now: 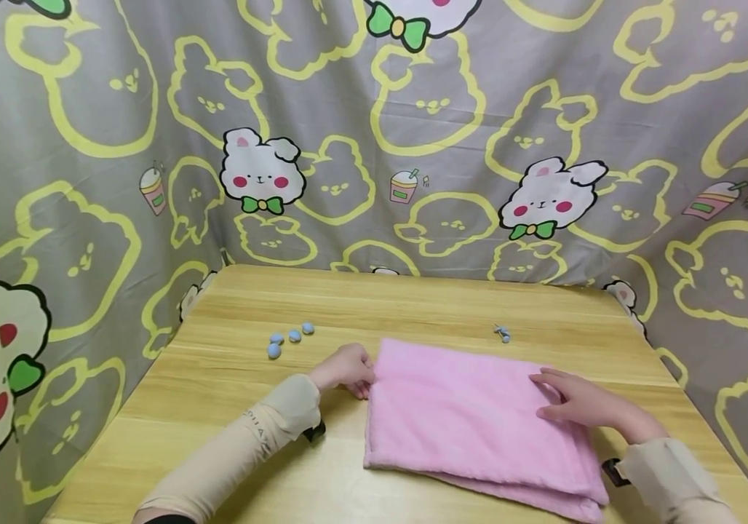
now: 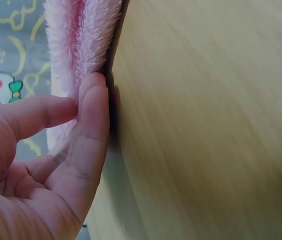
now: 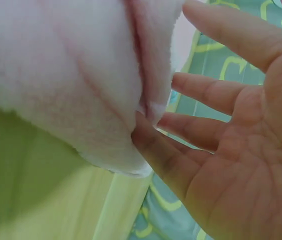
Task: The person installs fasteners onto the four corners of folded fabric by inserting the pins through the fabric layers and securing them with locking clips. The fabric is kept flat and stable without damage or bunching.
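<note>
A folded pink plush towel (image 1: pixel 459 415) lies on the wooden table, its layers showing along the front and right edges. At its left edge is my left hand (image 1: pixel 348 370); in the left wrist view the thumb (image 2: pixel 56 111) and bent fingers (image 2: pixel 92 117) pinch the fuzzy edge close to the tabletop. My right hand (image 1: pixel 586 404) rests on the towel's right side with its fingers spread and fairly straight. The right wrist view has those fingers (image 3: pixel 166 160) touching the folded edge (image 3: pixel 153 65), where the layers part slightly.
Several small blue round-headed pieces (image 1: pixel 295 336) sit on the table (image 1: pixel 230 407) behind my left hand. Beyond the towel, at the back right, lie small blue pieces with thin stems (image 1: pixel 502 335). A patterned grey curtain (image 1: pixel 348 109) surrounds the table's back and sides.
</note>
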Demonstrator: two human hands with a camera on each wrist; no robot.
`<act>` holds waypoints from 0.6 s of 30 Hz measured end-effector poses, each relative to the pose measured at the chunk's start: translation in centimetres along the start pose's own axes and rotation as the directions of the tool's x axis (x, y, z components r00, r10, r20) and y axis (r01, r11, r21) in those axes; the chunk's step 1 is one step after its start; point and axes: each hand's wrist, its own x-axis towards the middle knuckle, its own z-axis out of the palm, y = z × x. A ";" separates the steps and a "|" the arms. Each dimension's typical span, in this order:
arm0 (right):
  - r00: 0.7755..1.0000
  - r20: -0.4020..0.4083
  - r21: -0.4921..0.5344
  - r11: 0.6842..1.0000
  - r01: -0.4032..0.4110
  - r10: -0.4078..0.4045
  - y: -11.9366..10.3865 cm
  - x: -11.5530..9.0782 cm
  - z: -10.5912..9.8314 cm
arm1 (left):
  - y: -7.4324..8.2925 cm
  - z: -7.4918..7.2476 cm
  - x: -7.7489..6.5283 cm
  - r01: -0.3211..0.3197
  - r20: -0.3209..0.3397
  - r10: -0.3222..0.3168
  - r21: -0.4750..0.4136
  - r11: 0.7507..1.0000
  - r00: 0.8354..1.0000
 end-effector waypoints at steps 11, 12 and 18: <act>0.997 0.074 -0.003 0.999 0.038 -0.038 -1.9 4.0 0.3 | -1.9 -3.7 -1.4 0.033 -0.064 -0.031 0.038 0.999 0.997; 0.996 0.079 -0.003 0.999 0.043 -0.042 -2.1 4.4 0.4 | -2.1 -3.9 -1.4 0.036 -0.071 -0.032 0.046 0.998 0.997; 0.995 0.087 -0.008 0.999 0.053 -0.052 -3.3 6.0 0.9 | -2.9 -5.3 -2.0 0.051 -0.118 -0.039 0.096 0.994 0.992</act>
